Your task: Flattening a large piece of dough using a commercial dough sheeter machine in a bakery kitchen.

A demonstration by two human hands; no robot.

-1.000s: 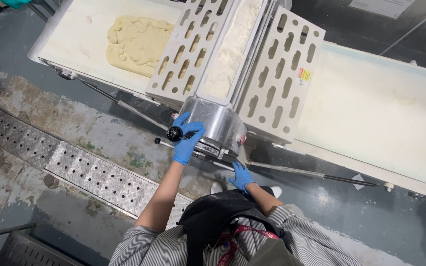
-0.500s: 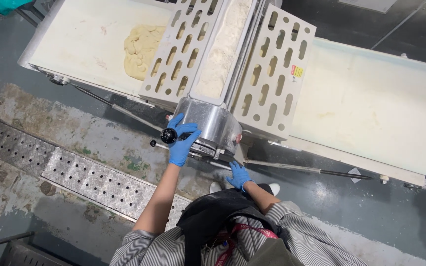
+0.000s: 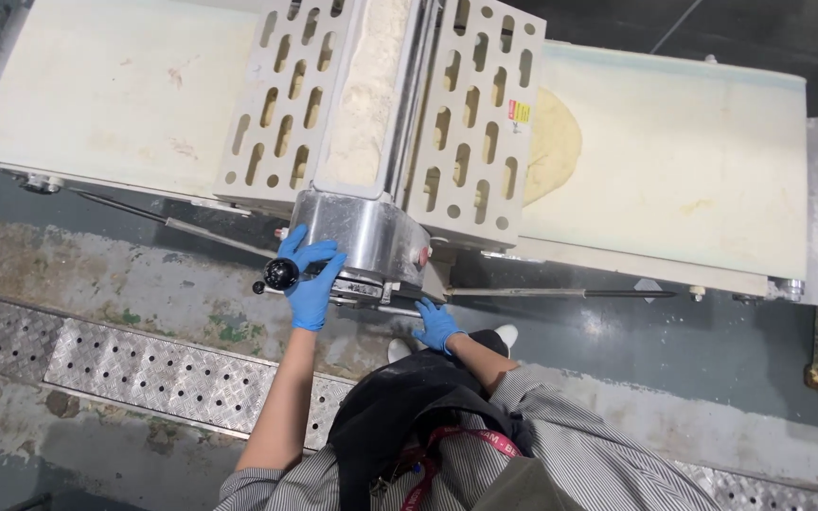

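A dough sheeter stands in front of me, with white perforated guards (image 3: 471, 114) over its rollers and a steel housing (image 3: 362, 237) at the front. A flat sheet of pale dough (image 3: 553, 142) pokes out from under the right guard onto the right belt (image 3: 684, 151). My left hand (image 3: 311, 277), in a blue glove, is wrapped around the black-knobbed lever (image 3: 280, 274) left of the housing. Lower down, my blue-gloved right hand (image 3: 437, 325) rests with its fingers spread on a thin rod under the housing.
The left belt (image 3: 115, 95) is bare and floury. A thin metal rod (image 3: 560, 292) runs along under the right belt. A studded metal drain cover (image 3: 144, 369) crosses the wet grey floor. My white shoes (image 3: 506, 334) show below the machine.
The dough sheet has left the left belt, passed under the guards and now comes out on the right. My left hand stays on the lever and my right hand stays low.
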